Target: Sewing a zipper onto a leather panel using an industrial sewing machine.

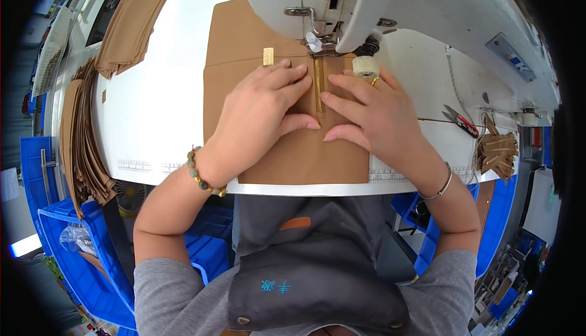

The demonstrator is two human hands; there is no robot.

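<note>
Brass zipper (318, 85) runs front-to-back between both hands, toward the needle.
Left hand (259, 113) and right hand (373, 113) press flat, fingers spread, gripping nothing, on tan fabric panel (244, 36) near the white worktop (159, 104) front edge.

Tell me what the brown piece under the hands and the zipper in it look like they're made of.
Brown piece: looks like woven fabric, matte tan, lying flat with folded seams. Zipper: apparently metal, brass-coloured teeth that glint. Both hands, left hand and right hand, press flat beside it.
</note>
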